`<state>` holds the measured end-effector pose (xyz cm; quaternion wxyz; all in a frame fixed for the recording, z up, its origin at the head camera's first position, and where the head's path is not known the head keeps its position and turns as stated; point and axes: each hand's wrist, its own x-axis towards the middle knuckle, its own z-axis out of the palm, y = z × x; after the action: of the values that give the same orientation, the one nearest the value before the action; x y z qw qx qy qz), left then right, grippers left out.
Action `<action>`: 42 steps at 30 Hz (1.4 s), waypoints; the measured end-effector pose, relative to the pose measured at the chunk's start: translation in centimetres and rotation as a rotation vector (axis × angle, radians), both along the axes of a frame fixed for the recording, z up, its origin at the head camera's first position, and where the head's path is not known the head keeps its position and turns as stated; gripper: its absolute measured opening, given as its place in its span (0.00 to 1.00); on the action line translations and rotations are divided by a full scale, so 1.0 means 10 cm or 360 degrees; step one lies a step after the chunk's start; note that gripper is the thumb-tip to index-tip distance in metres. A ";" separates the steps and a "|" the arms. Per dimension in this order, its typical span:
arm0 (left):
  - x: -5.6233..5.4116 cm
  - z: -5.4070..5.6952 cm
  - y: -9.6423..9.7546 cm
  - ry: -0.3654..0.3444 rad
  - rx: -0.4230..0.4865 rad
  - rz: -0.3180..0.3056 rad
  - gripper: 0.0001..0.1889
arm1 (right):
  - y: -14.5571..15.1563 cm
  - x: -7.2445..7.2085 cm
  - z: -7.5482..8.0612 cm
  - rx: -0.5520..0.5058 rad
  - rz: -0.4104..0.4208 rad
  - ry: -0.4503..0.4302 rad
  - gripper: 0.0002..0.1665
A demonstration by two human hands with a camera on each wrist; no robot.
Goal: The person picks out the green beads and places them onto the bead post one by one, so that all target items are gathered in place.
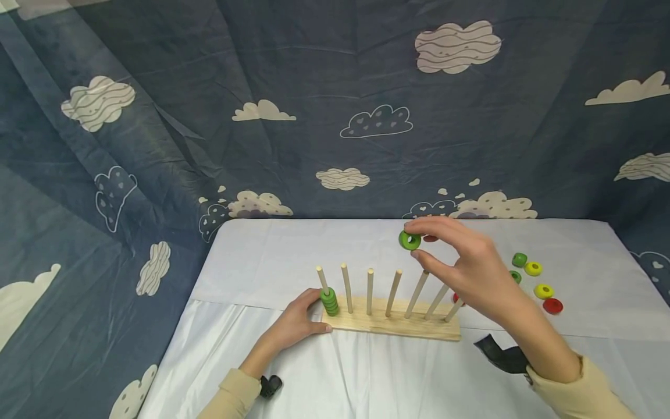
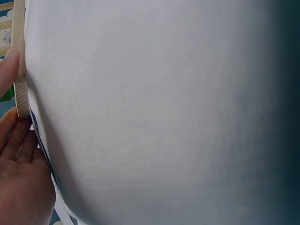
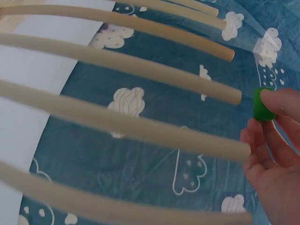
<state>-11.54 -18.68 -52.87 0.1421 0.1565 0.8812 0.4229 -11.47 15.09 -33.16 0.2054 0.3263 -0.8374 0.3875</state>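
A wooden peg board with several upright pegs stands on the white-covered table. On its leftmost peg sits a stack of green rings. My left hand grips the board's left end, thumb at the front edge and fingers behind. In the left wrist view, that board end lies between thumb and fingers. Above the middle pegs, my right hand pinches a green ring between thumb and fingertips, its hole facing the head camera. The right wrist view shows this green ring beyond the peg tips.
Right of the board lie loose beads: a green bead, a yellow bead, another yellow bead and a red bead. Red pieces behind the right hand are partly hidden. A dark cloud-patterned cloth hangs behind the table.
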 end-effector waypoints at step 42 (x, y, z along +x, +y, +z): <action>0.01 0.04 0.03 -0.0020 0.0028 0.0013 0.39 | -0.68 -0.16 0.02 0.0147 0.0348 -0.0361 0.23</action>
<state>-11.46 -18.43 -52.43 0.1445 0.1514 0.8772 0.4321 -13.09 8.27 -32.95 0.0509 0.3786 -0.8316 0.4031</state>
